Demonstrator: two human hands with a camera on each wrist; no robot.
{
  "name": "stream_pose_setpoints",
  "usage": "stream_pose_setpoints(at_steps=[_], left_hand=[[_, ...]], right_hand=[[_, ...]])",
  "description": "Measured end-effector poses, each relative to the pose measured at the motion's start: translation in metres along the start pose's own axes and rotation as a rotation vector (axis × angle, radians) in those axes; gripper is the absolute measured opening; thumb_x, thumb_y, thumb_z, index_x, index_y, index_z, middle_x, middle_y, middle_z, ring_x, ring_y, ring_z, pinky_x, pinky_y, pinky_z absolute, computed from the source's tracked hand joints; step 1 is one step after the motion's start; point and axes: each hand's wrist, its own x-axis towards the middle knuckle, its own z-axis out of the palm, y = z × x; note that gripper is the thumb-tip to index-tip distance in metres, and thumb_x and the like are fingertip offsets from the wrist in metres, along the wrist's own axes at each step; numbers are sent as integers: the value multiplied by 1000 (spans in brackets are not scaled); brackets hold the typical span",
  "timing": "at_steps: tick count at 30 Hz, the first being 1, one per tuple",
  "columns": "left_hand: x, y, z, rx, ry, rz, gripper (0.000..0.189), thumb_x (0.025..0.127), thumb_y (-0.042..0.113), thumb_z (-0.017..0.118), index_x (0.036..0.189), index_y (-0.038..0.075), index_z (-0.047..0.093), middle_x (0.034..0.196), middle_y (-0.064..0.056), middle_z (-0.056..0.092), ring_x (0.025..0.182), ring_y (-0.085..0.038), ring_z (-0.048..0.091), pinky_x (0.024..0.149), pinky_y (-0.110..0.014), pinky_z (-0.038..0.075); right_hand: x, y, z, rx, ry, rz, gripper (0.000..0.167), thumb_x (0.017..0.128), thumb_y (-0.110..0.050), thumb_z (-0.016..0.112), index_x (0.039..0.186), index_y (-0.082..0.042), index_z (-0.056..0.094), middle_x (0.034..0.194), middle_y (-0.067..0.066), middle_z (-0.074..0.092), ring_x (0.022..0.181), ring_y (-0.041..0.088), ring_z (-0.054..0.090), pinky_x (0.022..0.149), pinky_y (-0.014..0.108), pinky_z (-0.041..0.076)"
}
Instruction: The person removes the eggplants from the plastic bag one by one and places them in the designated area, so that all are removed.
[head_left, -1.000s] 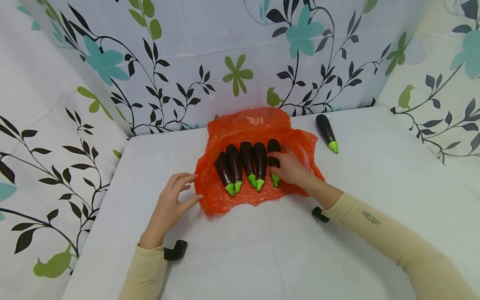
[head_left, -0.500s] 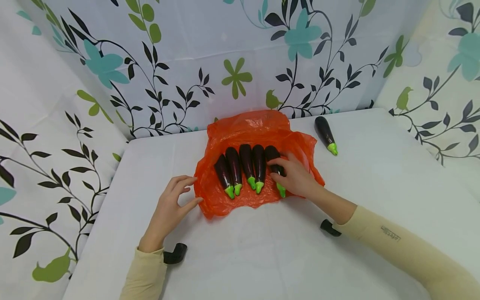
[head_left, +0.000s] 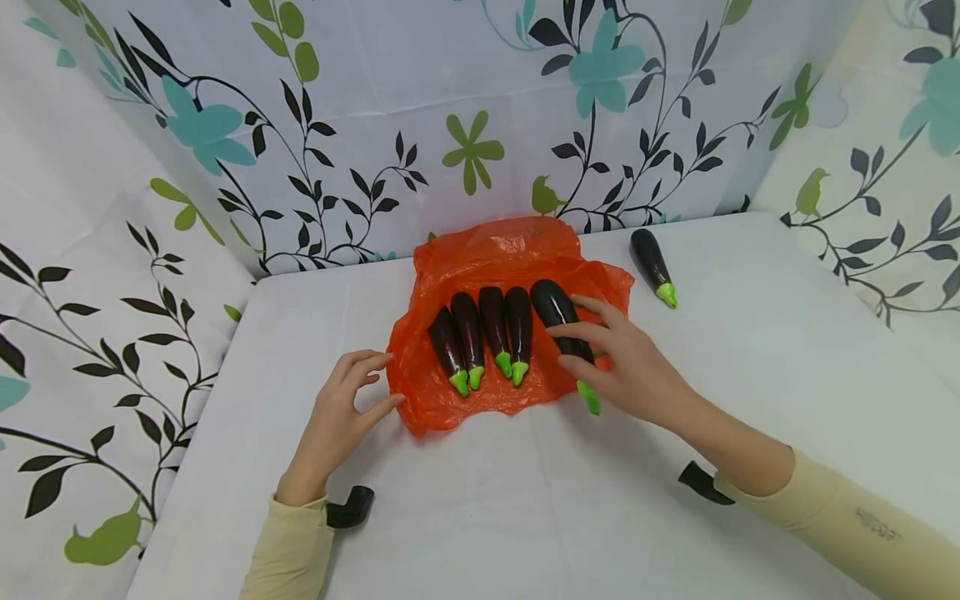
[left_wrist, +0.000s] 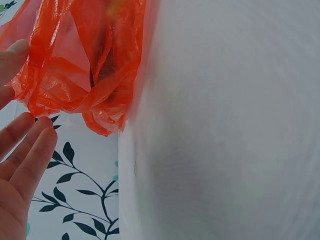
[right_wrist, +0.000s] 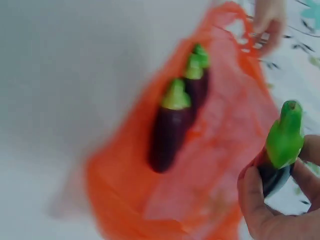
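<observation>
In the head view, my right hand grips a dark purple eggplant with a bright green stem, raised over the right side of an orange plastic bag. The right wrist view shows that eggplant's stem end between thumb and fingers. Several more eggplants lie side by side on the spread bag, stems toward me. At the bag's left edge is my left hand, thumb and fingers apart, fingertips at the plastic. The left wrist view has the fingers beside the crumpled bag, its contents mostly hidden.
Another eggplant lies alone on the white table, at the back right. A patterned curtain stands behind the table and along both sides. Black curved pieces show at both wrists.
My right hand has lifted the rightmost eggplant off the bag and brought it right and toward me, tilting it. The left hand has stayed at the bag's left edge.
</observation>
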Motion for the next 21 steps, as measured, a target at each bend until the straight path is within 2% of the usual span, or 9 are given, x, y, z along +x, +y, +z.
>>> stream_pose_setpoints(at_steps=[6,7,8,10,13,14,15,17,21], left_hand=[[0,0,0,-4,0,1,59,76,9,84,128,5,58,126,-11,52,106,-29,60,88,-44,55],[0,0,-1,-4,1,2,59,76,9,84,128,4,58,126,-11,52,106,-29,60,88,-44,55],[0,0,-1,-5,2,4,59,76,9,84,128,4,58,125,-11,52,106,-29,60,87,-44,55],[0,0,-1,-6,3,5,59,76,9,84,128,4,58,125,-11,52,107,-28,60,88,-43,55],[0,0,-1,-3,4,9,59,76,9,84,128,4,58,125,-11,53,108,-25,59,87,-42,55],[0,0,-1,-1,4,9,59,76,9,84,128,4,58,125,-11,53,109,-24,58,87,-42,55],[0,1,-1,1,3,7,59,76,9,84,128,5,58,126,-11,53,109,-23,58,87,-41,55],[1,1,-1,4,3,4,59,76,8,84,128,5,58,126,-11,53,109,-23,58,87,-42,55],[1,1,-1,-1,1,-1,58,76,7,84,128,5,58,126,-11,53,107,-26,59,87,-44,55]], right_hand=[[-2,-12,-40,2,118,-60,36,92,-11,68,128,-13,65,153,11,36,129,36,45,84,51,56],[0,-10,-48,-2,138,-52,37,93,-11,68,129,-13,64,153,10,35,127,36,47,84,44,57],[3,-7,-55,-1,155,-39,38,93,-11,67,130,-13,63,154,10,34,127,36,47,84,44,57],[8,2,-69,6,178,15,38,95,-13,64,133,-13,61,155,8,32,126,36,47,86,30,56],[17,21,-87,14,195,144,40,99,-22,60,138,-16,57,157,3,29,127,37,47,91,26,52],[20,28,-92,16,202,185,41,99,-25,58,140,-16,56,158,2,27,128,38,46,93,32,52],[23,36,-95,13,206,228,42,100,-28,57,141,-17,54,159,0,25,128,38,48,94,31,51],[28,53,-101,18,209,309,46,101,-32,54,144,-19,50,161,-1,21,130,39,47,96,46,48],[37,89,-106,39,217,406,50,102,-36,49,149,-20,42,162,2,17,134,40,42,98,58,45]])
